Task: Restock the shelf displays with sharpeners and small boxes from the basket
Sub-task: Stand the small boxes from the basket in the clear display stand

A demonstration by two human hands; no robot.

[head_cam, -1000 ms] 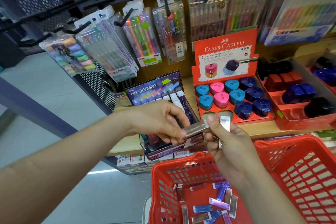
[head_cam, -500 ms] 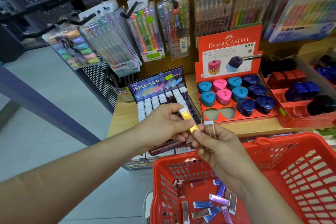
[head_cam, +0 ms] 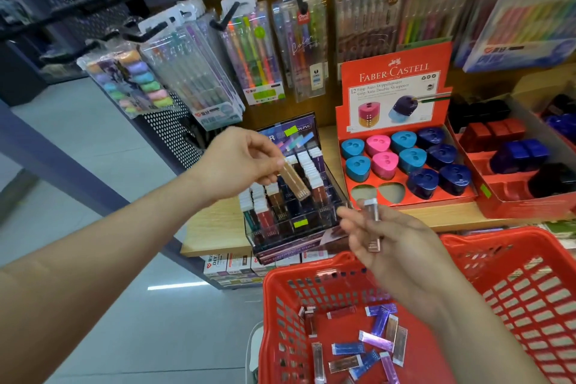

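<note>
1. Since half a second ago the left hand (head_cam: 241,162) has drawn away from the right hand (head_cam: 396,243). It now sits over the clear display case (head_cam: 280,246), pinching a bronze small box (head_cam: 293,180) at its upper end, tilted.
2. Right hand grips a second small box (head_cam: 372,224), pale pink and clear, upright above the red basket (head_cam: 505,232).
3. More loose boxes (head_cam: 375,340) lie on the basket floor.
4. Step in hand, as I judge it: slot the bronze box into the case. Turn it upright, match the brown row, lower it into a free gap and avoid knocking its neighbours.
5. Sharpeners (head_cam: 385,162) fill the red tray (head_cam: 396,93); two front pockets are empty.
6. Writing: "FABER-CASTELL" and "12 Grip Auto Double Sharpener" on the tray card, "ON-PVC" on the case header, "0.5" on a hanging pen pack (head_cam: 367,25). The rest is too blurred to read.
</note>
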